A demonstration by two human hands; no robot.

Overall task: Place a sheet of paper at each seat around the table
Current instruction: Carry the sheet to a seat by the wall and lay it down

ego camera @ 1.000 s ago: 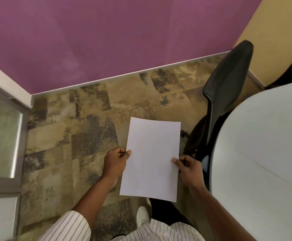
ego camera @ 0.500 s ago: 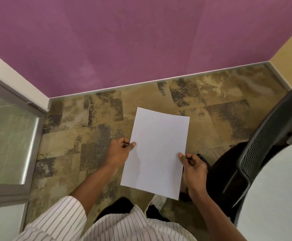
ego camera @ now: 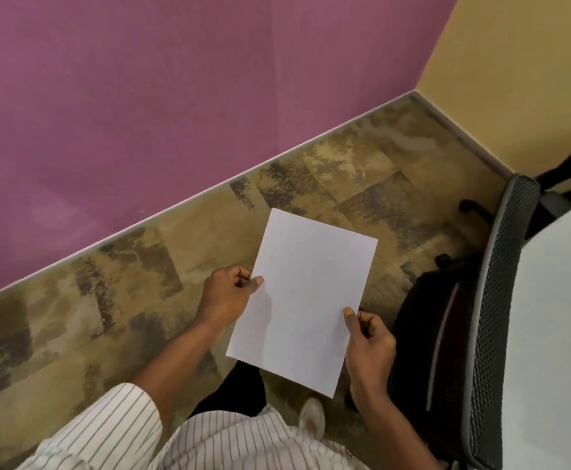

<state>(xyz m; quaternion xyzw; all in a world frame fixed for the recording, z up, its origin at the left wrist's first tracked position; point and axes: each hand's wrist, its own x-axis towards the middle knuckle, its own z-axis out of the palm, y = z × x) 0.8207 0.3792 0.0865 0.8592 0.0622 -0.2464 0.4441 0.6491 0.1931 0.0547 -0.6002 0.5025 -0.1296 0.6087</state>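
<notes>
One sheet [ego camera: 306,301], one chair [ego camera: 494,320], one table [ego camera: 559,334].

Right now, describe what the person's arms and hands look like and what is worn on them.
Both hands, left hand and right hand, are bare: no gloves, rings, or watch visible. The forearms are uncovered. The left sleeve is white with thin dark vertical stripes, pushed up near the elbow. The right sleeve is out of frame.

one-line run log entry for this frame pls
stage: carrying | left hand: pinches left edge of blank white paper sheet | right hand: pinches right edge | black mesh office chair: right | white table: unreached
</notes>
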